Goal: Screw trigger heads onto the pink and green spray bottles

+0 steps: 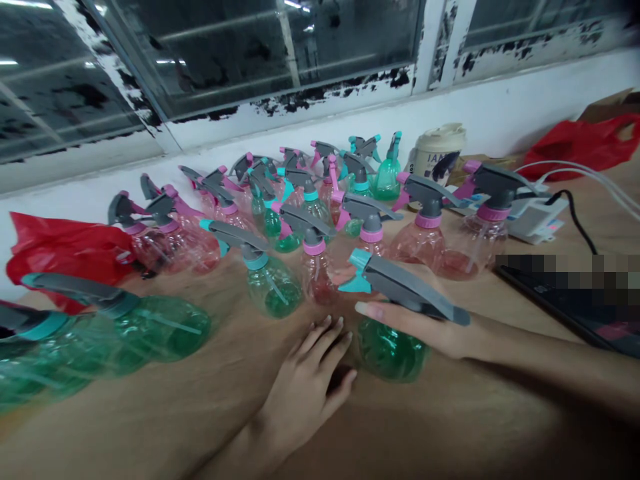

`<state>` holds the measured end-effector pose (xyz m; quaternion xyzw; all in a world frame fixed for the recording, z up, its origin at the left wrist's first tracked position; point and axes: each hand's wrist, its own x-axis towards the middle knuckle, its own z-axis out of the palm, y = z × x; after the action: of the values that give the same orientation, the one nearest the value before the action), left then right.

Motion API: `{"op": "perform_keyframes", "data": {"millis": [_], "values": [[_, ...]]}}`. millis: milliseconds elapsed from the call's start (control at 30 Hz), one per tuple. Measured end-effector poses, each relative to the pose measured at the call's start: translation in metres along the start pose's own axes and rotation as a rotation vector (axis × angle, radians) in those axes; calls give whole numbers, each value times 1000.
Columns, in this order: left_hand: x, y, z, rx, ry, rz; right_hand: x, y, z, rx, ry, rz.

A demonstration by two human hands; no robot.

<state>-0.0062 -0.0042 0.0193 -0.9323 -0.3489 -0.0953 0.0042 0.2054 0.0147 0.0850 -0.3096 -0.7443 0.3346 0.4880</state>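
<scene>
1. the right hand (425, 323) is closed around the neck of a green spray bottle (393, 350), just under its grey and turquoise spray head (400, 283); one digit lies along the near side, and the fingers behind are partly hidden. the bottle stands at the right of the left hand, its base seemingly on the table (200, 413).
2. the left hand (307, 393) is palm down at the table, fingers loosely spread and the thumb apart from them. it pinches nothing; its fingertips are near the held bottle.
3. just beyond the hands stand a pink spray bottle (317, 277) and, to its left, a green bottle with a turquoise collar (274, 287).
4. behind them, many pink and green spray bottles (230, 217) crowd toward the wall (310, 127), their heads pointing various ways.
5. at the far left are more green bottles (163, 330), blurred, with a red plastic bag (70, 257) behind.
6. on the right lie a dark flat device (550, 300), a white power strip (537, 217) and cables (590, 172).
7. farther back are a cream tub (437, 157), a second red bag (585, 150) and windows (275, 53) with peeling frames.
</scene>
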Motion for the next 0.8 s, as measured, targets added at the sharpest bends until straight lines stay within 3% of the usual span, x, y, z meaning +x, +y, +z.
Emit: {"op": "perform_keyframes", "data": {"millis": [533, 800], "values": [[-1, 0, 0, -3, 16, 17, 1, 0, -3, -126, -50, 26], [0, -1, 1, 12, 13, 19, 2, -2, -1, -46, -15, -9]]}}
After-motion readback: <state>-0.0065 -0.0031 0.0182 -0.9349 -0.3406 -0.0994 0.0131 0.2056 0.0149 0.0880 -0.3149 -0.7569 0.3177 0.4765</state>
